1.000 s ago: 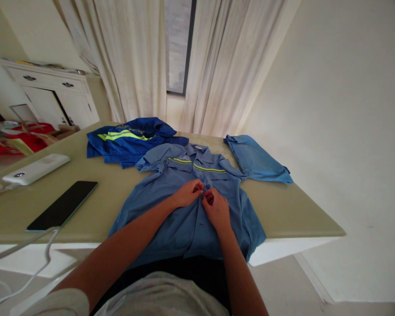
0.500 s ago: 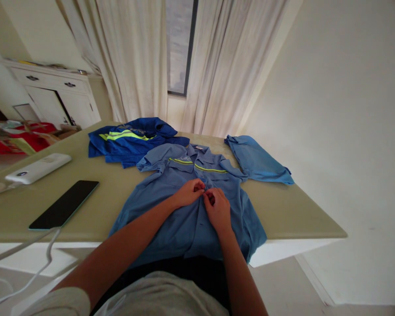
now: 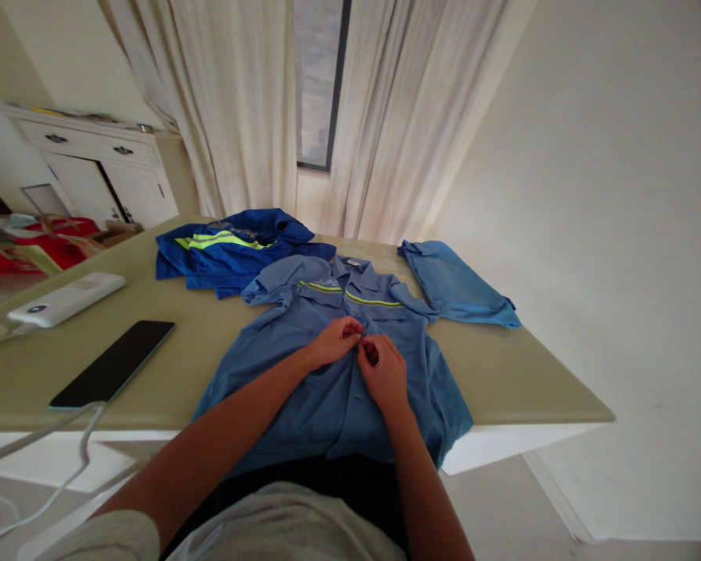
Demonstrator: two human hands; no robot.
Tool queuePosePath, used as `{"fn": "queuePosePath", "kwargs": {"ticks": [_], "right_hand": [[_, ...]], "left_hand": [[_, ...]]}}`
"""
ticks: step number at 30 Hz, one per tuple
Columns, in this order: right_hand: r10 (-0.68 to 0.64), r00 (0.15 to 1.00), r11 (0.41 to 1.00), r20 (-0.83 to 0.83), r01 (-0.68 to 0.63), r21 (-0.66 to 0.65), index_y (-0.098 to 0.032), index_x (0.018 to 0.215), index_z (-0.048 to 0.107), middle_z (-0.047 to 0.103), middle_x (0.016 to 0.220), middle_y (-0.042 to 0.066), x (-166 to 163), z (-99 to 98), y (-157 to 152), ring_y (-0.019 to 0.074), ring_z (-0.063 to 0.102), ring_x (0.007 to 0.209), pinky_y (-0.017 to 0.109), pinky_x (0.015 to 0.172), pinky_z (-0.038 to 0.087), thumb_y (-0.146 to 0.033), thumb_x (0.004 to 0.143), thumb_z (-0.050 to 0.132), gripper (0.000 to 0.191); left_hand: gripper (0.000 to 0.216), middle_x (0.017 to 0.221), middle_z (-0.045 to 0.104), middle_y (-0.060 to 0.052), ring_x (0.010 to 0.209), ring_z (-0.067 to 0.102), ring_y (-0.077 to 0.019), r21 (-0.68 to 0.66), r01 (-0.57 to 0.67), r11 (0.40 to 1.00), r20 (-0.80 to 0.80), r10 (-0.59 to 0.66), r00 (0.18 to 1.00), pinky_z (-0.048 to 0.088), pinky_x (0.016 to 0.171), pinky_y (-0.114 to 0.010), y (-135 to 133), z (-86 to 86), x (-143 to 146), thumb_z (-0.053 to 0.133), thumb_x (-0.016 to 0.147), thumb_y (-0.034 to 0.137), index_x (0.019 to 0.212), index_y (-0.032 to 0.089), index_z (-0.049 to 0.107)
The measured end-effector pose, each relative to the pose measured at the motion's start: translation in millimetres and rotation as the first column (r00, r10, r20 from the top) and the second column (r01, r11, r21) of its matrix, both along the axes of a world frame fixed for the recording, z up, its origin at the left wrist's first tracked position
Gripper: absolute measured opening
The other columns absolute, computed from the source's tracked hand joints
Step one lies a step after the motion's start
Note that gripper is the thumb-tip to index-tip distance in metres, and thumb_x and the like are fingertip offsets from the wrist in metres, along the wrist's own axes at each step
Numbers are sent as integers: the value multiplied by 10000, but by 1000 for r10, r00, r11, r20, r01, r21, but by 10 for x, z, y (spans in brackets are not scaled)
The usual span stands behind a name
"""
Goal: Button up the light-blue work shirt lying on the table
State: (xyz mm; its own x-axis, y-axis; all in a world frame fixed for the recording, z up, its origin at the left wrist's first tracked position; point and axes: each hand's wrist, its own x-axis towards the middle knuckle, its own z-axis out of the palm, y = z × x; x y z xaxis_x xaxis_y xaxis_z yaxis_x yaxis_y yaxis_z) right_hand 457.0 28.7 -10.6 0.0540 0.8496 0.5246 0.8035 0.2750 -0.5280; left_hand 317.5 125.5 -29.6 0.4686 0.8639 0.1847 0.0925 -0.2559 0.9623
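A light blue work shirt point(image 3: 280, 366) with yellow reflective stripes lies face up on the beige table point(image 3: 502, 374), its hem hanging over the near edge. My left hand point(image 3: 336, 341) and my right hand point(image 3: 382, 372) meet at the shirt's front placket, mid-chest. Both pinch the fabric edges there, fingertips nearly touching. What sits between the fingertips is too small to make out.
A dark blue garment point(image 3: 227, 245) with reflective stripes lies behind the shirt, a folded light blue one point(image 3: 452, 284) at the back right. A black phone point(image 3: 114, 362) with a cable and a white power bank point(image 3: 64, 298) lie at left. Curtains and a white cabinet point(image 3: 93, 167) stand behind.
Both hands stay at the placket; the fingertips have drawn slightly closer together and the right hand has shifted a touch left.
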Motion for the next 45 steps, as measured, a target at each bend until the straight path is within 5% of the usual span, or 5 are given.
{"fn": "queuePosePath", "kwargs": {"ticks": [8, 18, 29, 40, 45], "right_hand": [[-3, 989, 1000, -148, 3, 0, -198, 949, 656, 693, 862, 38, 73, -7, 16, 174, 623, 726, 282, 698, 475, -276, 920, 527, 153], [-31, 990, 999, -135, 26, -44, -204, 909, 641, 695, 839, 34, 65, -25, 33, 177, 626, 710, 285, 691, 465, -265, 908, 536, 122], [-16, 999, 1000, -32, 16, -7, -213, 935, 618, 678, 886, 51, 55, -17, 17, 195, 627, 793, 294, 738, 462, -233, 949, 467, 153], [-58, 985, 997, -164, 48, -61, -219, 920, 602, 701, 844, 34, 66, -8, 5, 190, 656, 751, 276, 688, 455, -276, 935, 479, 137], [-27, 988, 997, -149, 17, -73, -219, 936, 593, 700, 839, 35, 76, 5, -11, 191, 664, 756, 277, 691, 465, -246, 922, 445, 151]], "left_hand": [[225, 951, 708, -56, 848, 658, -170, 36, 129, 991, -36, -127, 991, 528, 798, -310, -45, 95, -65, 705, 826, 259, 1013, 145, 657], [266, 963, 700, -53, 827, 644, -153, 46, 157, 987, -76, -153, 985, 511, 752, -283, -36, 114, -106, 714, 815, 227, 1055, 140, 641], [210, 961, 707, -59, 810, 637, -160, 169, 141, 976, -163, -113, 980, 489, 731, -278, -72, 76, -83, 630, 856, 226, 1049, 146, 654], [287, 901, 705, -34, 640, 553, -108, 84, 141, 986, -122, -130, 984, 440, 629, -249, -50, 129, -87, 733, 781, 280, 1019, 139, 656], [217, 757, 632, 6, 635, 515, -126, 198, 133, 971, -258, -80, 963, 356, 589, -255, -113, 171, -83, 676, 847, 371, 884, 159, 646]]}}
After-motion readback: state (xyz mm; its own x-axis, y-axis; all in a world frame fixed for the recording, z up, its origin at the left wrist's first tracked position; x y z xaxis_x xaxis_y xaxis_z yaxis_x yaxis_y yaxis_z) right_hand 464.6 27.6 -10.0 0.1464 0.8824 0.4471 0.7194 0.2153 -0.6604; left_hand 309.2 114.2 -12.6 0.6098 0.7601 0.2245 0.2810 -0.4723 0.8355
